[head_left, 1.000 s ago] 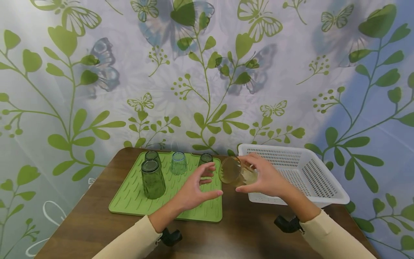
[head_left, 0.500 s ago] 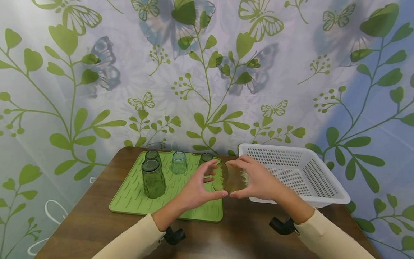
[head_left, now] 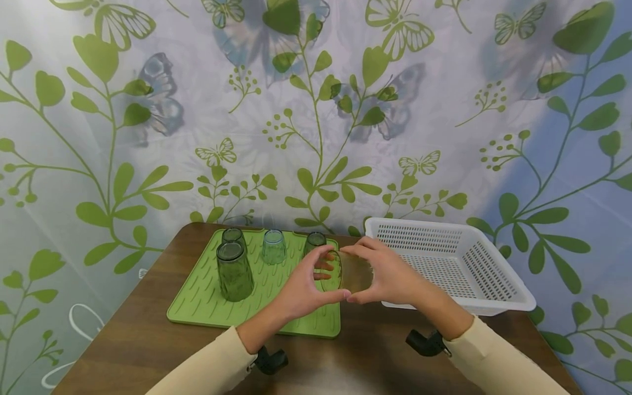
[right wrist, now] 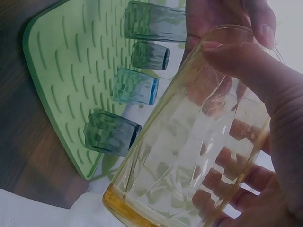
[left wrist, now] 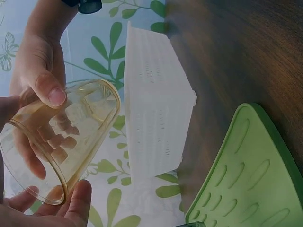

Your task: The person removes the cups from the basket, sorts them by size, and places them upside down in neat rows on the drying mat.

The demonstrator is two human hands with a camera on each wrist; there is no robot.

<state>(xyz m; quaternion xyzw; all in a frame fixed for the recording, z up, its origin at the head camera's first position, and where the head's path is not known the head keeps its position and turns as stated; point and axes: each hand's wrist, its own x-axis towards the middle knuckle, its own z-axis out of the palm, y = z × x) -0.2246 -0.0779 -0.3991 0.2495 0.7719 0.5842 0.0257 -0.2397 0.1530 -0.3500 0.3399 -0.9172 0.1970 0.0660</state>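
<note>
A clear amber drinking glass (right wrist: 189,142) lies sideways in the air between both hands, above the table. My right hand (head_left: 395,277) holds it round the side, fingers curled behind the glass in the right wrist view. The left hand (head_left: 301,288) grips its rim end; in the left wrist view the left fingers (left wrist: 78,203) touch the rim. Both thumbs nearly meet in the head view. On the green drying mat (head_left: 197,307) to the left stand a tall green glass (head_left: 235,274), another green glass (head_left: 234,236) behind it, a light blue glass (head_left: 274,248) and a dark green glass (head_left: 315,241).
A white perforated plastic basket (head_left: 513,285) stands at the right on the brown wooden table (head_left: 365,351). Behind the table hangs a cloth (head_left: 336,109) printed with leaves and butterflies. The left hand partly covers the mat's right side.
The right hand has brought the amber glass leftward, turning its mouth towards the left hand. The left hand, apart from the glass a second ago, now grips its rim end.
</note>
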